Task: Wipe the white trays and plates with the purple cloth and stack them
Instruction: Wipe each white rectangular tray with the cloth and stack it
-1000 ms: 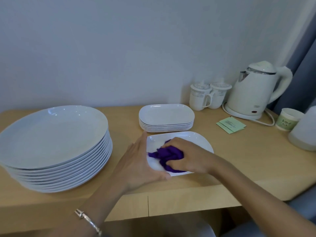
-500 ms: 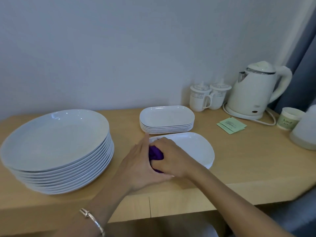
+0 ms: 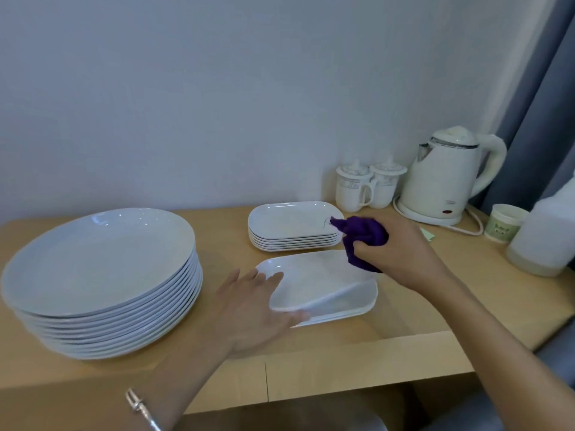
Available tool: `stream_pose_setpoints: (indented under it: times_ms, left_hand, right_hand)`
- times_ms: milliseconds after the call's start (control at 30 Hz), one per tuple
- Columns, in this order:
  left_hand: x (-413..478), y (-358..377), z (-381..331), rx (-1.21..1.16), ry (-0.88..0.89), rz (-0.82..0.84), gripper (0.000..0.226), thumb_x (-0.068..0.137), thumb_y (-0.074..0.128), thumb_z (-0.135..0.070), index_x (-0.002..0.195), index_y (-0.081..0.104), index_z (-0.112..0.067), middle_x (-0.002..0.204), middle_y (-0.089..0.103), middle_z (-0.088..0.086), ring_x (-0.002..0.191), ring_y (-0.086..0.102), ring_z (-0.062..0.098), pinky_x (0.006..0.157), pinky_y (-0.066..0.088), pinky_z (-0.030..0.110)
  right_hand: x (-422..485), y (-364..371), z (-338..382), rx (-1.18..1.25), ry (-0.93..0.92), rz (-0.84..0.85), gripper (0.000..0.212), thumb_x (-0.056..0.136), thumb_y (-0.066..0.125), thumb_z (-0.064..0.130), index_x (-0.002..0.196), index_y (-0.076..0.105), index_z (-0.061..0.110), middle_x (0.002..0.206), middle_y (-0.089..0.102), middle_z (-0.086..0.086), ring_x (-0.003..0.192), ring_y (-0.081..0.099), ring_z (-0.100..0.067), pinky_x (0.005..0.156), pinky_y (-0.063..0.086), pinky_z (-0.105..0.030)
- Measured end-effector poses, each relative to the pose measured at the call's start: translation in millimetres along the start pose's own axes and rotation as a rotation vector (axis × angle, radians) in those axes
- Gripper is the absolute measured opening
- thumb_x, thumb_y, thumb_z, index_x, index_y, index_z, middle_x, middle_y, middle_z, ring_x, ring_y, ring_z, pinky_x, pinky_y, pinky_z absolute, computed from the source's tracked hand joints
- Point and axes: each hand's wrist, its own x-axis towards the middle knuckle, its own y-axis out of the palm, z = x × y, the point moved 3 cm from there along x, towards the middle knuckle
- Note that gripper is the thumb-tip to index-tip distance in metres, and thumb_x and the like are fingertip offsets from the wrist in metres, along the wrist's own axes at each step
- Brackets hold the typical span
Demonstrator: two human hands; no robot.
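Observation:
A white tray point(image 3: 314, 281) is tilted up off a second white tray point(image 3: 351, 301) lying under it near the table's front edge. My left hand point(image 3: 249, 312) grips the upper tray at its left end, fingers over the rim and thumb along the front edge. My right hand point(image 3: 401, 253) holds the bunched purple cloth point(image 3: 364, 234) raised above the tray's far right corner. Behind it sits a stack of several white trays point(image 3: 289, 219). A tall stack of round white plates point(image 3: 93, 259) stands on the left.
On the wooden table point(image 3: 435, 309), against the wall at the back right, stand two lidded mugs point(image 3: 354, 188) and a white kettle point(image 3: 445, 181) with its cord. A paper cup point(image 3: 504, 223) and a white container point(image 3: 541, 237) stand at the far right.
My right hand has lifted the cloth off the tray and moved it up and to the right. My left hand has raised the top tray, showing another tray beneath.

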Motion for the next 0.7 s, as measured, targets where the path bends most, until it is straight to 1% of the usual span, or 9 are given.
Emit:
stream_pose_setpoints:
  times_ms: [67, 133, 167, 267, 333, 400, 500, 600, 700]
  left_hand:
    - [2, -12, 3, -0.262, -0.077, 0.004, 0.094, 0.066, 0.027, -0.089, 0.144, 0.033, -0.037, 0.145, 0.046, -0.004, 0.133, 0.039, 0.018, 0.11, 0.03, 0.033]
    - [7, -22, 7, -0.544, -0.119, -0.138, 0.079, 0.068, 0.041, -0.083, 0.134, 0.045, -0.038, 0.122, 0.061, -0.003, 0.112, 0.055, 0.016, 0.092, 0.044, 0.03]
    - [11, -26, 8, -0.654, -0.117, -0.216, 0.068, 0.074, 0.047, -0.076, 0.129, 0.048, -0.036, 0.113, 0.064, -0.004, 0.103, 0.058, 0.015, 0.085, 0.046, 0.029]
    - [25, -29, 8, -0.863, -0.142, -0.403, 0.041, 0.088, 0.051, -0.059, 0.117, 0.048, -0.031, 0.097, 0.064, -0.004, 0.086, 0.059, 0.01, 0.073, 0.046, 0.026]
    - [35, -31, 8, -0.929, -0.177, -0.501, 0.028, 0.094, 0.048, -0.046, 0.114, 0.049, -0.026, 0.091, 0.061, -0.009, 0.081, 0.056, 0.006, 0.068, 0.043, 0.022]
    - [45, -25, 13, -0.98, -0.252, -0.521, 0.025, 0.097, 0.045, -0.042, 0.11, 0.052, -0.022, 0.091, 0.059, -0.008, 0.085, 0.056, 0.013, 0.069, 0.041, 0.026]
    - [55, -8, 17, -0.895, -0.306, -0.415, 0.035, 0.097, 0.045, -0.041, 0.119, 0.055, -0.016, 0.109, 0.06, 0.001, 0.104, 0.054, 0.02, 0.078, 0.038, 0.029]
    - [54, 7, 13, -0.723, -0.345, -0.355, 0.045, 0.097, 0.043, -0.043, 0.131, 0.047, -0.015, 0.123, 0.052, 0.009, 0.118, 0.048, 0.027, 0.093, 0.039, 0.034]
    - [50, 13, 4, -0.643, -0.38, -0.291, 0.043, 0.098, 0.036, -0.042, 0.136, 0.041, -0.021, 0.127, 0.041, 0.009, 0.125, 0.036, 0.027, 0.103, 0.033, 0.037]
  right_hand:
    - [-1, -12, 17, 0.078, -0.03, -0.117, 0.017, 0.075, 0.066, 0.014, 0.092, 0.065, 0.017, 0.088, 0.064, 0.005, 0.083, 0.054, -0.01, 0.074, 0.046, -0.022]
    - [-4, -18, 29, 0.139, -0.058, -0.163, 0.017, 0.076, 0.065, 0.01, 0.092, 0.064, 0.011, 0.088, 0.063, -0.001, 0.083, 0.054, -0.014, 0.076, 0.046, -0.028]
    - [-6, -19, 31, 0.166, -0.064, -0.168, 0.016, 0.076, 0.065, 0.01, 0.091, 0.063, 0.013, 0.089, 0.062, -0.002, 0.083, 0.054, -0.015, 0.077, 0.046, -0.029]
    - [-10, -15, 27, 0.212, -0.03, -0.138, 0.017, 0.076, 0.065, 0.012, 0.087, 0.061, 0.023, 0.089, 0.062, 0.007, 0.083, 0.057, -0.011, 0.075, 0.049, -0.03]
    - [-11, -8, 15, 0.194, 0.018, -0.117, 0.018, 0.076, 0.065, 0.011, 0.091, 0.064, 0.021, 0.089, 0.064, 0.004, 0.085, 0.058, -0.013, 0.079, 0.05, -0.035]
    - [-13, -1, 3, 0.165, 0.068, -0.092, 0.019, 0.075, 0.065, 0.011, 0.094, 0.064, 0.013, 0.091, 0.064, -0.002, 0.086, 0.059, -0.018, 0.08, 0.05, -0.036]
    - [-14, 9, -9, 0.1, 0.074, -0.048, 0.023, 0.075, 0.064, 0.01, 0.097, 0.062, 0.003, 0.09, 0.063, -0.01, 0.085, 0.057, -0.024, 0.079, 0.049, -0.038]
    - [-14, 24, -11, 0.07, 0.037, -0.004, 0.022, 0.074, 0.065, 0.012, 0.094, 0.063, 0.002, 0.087, 0.063, -0.008, 0.083, 0.054, -0.017, 0.076, 0.046, -0.029]
    - [-17, 50, -14, 0.046, -0.03, 0.051, 0.019, 0.075, 0.066, 0.015, 0.092, 0.064, 0.008, 0.087, 0.061, -0.001, 0.083, 0.05, -0.01, 0.072, 0.044, -0.026]
